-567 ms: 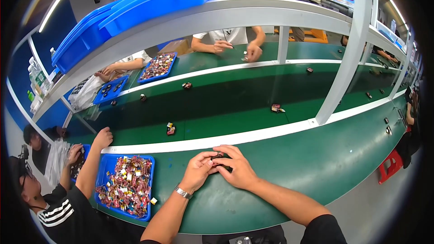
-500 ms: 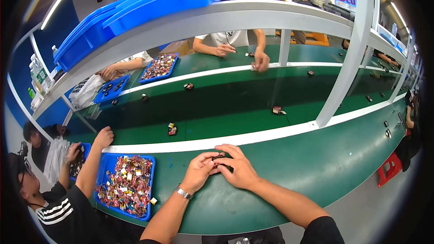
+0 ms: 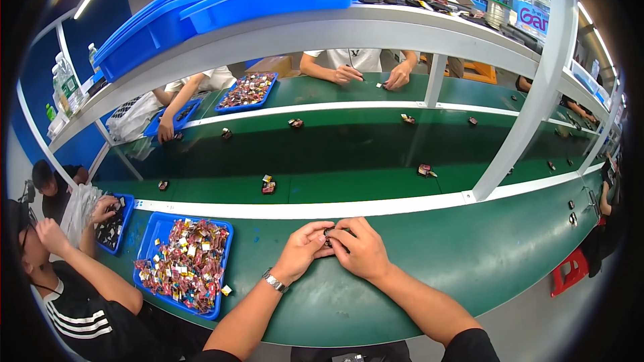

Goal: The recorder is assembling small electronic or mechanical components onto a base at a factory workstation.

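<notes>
– Since the fingers cover so much, where exactly is the piece being handled?

– The small dark part (image 3: 329,237) sits between the two hands, in front of the person, above the green worktable (image 3: 463,255). Its exact shape is mostly hidden.

– And how does each hand stand?

– The left hand (image 3: 302,251) is closed round the part from the left, thumb and fingers drawn together. The right hand (image 3: 360,248) meets it from the other side, fingers bent in a narrow grip on the same part. A metal wristwatch (image 3: 274,281) circles the left wrist.

– What lies nearby?

– Left of the hands, a blue tray (image 3: 155,229) holds a heap of small wrapped components (image 3: 189,265), reddish with white and yellow bits. One loose white-and-yellow piece (image 3: 227,290) lies just beside its right edge.

– And beyond them?

– A white rail (image 3: 302,210) runs along the table's far edge. Past it, on a dark green belt (image 3: 349,184), two small assemblies lie well apart: one at left (image 3: 268,185), the other farther right (image 3: 426,171).
</notes>
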The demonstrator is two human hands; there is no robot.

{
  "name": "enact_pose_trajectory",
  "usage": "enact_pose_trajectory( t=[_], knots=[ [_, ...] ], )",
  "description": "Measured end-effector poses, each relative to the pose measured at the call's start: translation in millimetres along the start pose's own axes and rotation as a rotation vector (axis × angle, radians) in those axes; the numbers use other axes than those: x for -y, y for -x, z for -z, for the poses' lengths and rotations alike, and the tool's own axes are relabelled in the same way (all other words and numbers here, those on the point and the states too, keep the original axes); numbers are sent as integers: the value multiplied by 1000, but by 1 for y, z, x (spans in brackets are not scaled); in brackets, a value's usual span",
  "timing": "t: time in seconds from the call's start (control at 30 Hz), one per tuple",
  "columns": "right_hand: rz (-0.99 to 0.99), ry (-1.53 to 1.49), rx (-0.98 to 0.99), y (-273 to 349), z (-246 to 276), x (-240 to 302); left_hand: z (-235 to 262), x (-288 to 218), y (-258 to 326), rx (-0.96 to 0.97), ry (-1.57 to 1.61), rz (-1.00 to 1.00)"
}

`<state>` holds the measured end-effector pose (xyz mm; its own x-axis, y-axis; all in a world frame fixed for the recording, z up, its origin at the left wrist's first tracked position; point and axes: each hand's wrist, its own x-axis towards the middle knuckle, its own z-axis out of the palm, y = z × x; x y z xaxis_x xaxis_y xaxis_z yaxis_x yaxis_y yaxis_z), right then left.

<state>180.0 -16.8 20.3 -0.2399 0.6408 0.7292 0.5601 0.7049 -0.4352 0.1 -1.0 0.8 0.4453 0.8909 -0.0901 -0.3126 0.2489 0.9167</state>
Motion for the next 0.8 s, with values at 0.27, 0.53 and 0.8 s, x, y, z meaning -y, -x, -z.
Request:
enact_pose_trajectory(
  t=[0.27,0.53,0.8],
  knots=[
    [-27,61,-33,0,-4,1,0,2,-2,12,13,-6],
    [-26,118,-31,4,-8,1,-6,1,-2,7,-34,-1],
    [-253,-264,3,-1,2,4,-7,6,-2,-102,-93,-86]
  ],
)
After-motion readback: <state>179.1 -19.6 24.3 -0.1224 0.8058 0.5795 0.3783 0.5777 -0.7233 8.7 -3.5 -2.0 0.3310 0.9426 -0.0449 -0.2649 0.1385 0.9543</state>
